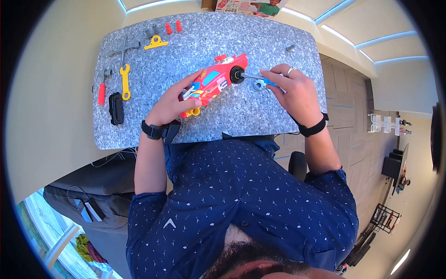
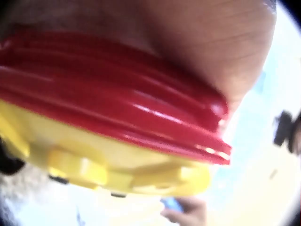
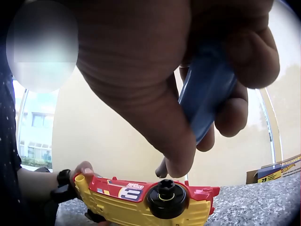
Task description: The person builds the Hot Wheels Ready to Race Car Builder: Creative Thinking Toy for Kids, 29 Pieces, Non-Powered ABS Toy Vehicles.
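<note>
Carrying everything is the speckled grey desk, a hard, steady support. Above its near half, toward the middle, the toy car is held at a slant, its red shell over a yellow underside. It looks like hollow plastic: light for its size, stiff, not very fragile, though the glossy shell could slide under dry fingers. The ribbed underside should give better purchase, and a hold across both long sides, well behind the wheel, would resist twisting best.

The person's left grip is closed round the end away from that wheel, thumb on the near side and palm against the shell. The right grip is closed too, pinching the blue handle of a tool between thumb and fingers. That handle looks smooth and rigid, easiest to turn from its thick part.

Beneath the grey tip is the black wheel, likely firm but free to spin, so a poor place to hold. Smallest is the star-shaped bolt at its hub; whether the tip is seated on it, I cannot tell.
</note>
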